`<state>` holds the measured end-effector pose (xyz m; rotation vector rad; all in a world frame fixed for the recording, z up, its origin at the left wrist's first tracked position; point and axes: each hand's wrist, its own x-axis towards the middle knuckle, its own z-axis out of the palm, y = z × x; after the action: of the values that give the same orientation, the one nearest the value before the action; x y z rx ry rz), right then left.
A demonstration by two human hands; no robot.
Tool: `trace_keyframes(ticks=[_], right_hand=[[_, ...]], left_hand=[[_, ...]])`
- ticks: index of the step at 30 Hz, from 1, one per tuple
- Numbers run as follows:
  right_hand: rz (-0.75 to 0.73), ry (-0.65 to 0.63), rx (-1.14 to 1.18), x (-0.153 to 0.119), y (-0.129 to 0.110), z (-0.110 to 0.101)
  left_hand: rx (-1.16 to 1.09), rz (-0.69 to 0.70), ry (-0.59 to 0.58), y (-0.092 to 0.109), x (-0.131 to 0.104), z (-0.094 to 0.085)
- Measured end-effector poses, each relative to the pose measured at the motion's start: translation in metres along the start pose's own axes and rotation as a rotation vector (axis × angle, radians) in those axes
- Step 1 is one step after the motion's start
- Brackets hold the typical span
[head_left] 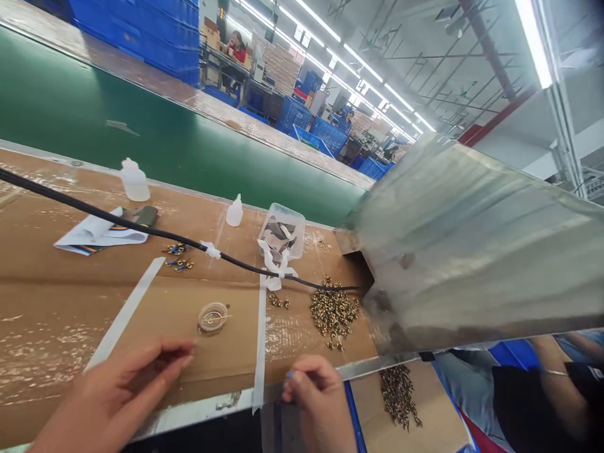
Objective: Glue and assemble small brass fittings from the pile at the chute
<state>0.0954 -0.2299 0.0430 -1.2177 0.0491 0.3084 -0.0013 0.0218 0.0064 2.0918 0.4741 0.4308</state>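
Observation:
My left hand (129,384) hovers over the near edge of the cardboard-covered bench, its fingers curved and the thumb slightly apart from them, with nothing visible between. Over the bench edge to the right, my right hand (314,390) is closed in a pinch on a small blue piece (289,374), mostly hidden by the fingertips. A small round clear dish (212,318) with a thin stick across it lies beyond my left hand. Small brass-and-black parts form a large pile (334,308) and a little group (278,301). Similar parts with blue bits (179,264) lie at the left.
A black cable (240,263) crosses the bench. Behind it stand two white squeeze bottles, one larger (135,181), one smaller (234,212), and a clear tub (287,226). A metal panel (472,251) rises at right. More parts (400,396) lie lower right, near a seated person.

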Motion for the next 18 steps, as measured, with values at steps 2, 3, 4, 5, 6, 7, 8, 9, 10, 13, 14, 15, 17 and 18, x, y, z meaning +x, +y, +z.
trace_keyframes(ticks=[2,3,4,5,6,7,8,9,10,13,14,15,17,18], right_hand=[[0.178,-0.092,0.119,0.0,0.013,0.035],[0.239,-0.117,0.166,-0.001,0.017,0.048],[0.282,-0.139,0.202,-0.002,0.019,0.058],[0.312,-0.157,0.225,-0.002,0.021,0.066],[0.335,-0.175,0.238,-0.003,0.023,0.071],[0.353,-0.192,0.24,-0.003,0.024,0.075],[0.364,-0.206,0.234,-0.003,0.026,0.078],[0.37,-0.216,0.22,-0.002,0.028,0.08],[0.366,-0.222,0.199,-0.002,0.03,0.082],[0.31,-0.214,0.092,0.0,0.035,0.083],[0.293,-0.217,0.06,0.001,0.037,0.083],[0.284,-0.23,0.037,0.001,0.038,0.083],[0.286,-0.272,0.03,0.003,0.041,0.083],[0.292,-0.298,0.037,0.003,0.042,0.084]], left_hand=[[-0.134,0.042,-0.099,0.009,-0.009,0.007],[-0.197,0.04,-0.144,0.014,-0.012,0.009],[-0.252,0.023,-0.192,0.018,-0.013,0.01],[-0.31,-0.01,-0.234,0.021,-0.013,0.01],[-0.37,-0.052,-0.268,0.024,-0.012,0.01],[-0.427,-0.092,-0.294,0.026,-0.011,0.01],[-0.481,-0.127,-0.304,0.026,-0.01,0.009],[-0.527,-0.154,-0.298,0.027,-0.009,0.009],[-0.565,-0.169,-0.276,0.027,-0.007,0.009],[-0.597,-0.162,-0.195,0.029,-0.003,0.008],[-0.591,-0.154,-0.182,0.031,-0.001,0.007],[-0.587,-0.146,-0.18,0.032,0.0,0.006],[-0.604,-0.132,-0.195,0.036,0.002,0.003],[-0.623,-0.124,-0.198,0.038,0.003,0.002]])
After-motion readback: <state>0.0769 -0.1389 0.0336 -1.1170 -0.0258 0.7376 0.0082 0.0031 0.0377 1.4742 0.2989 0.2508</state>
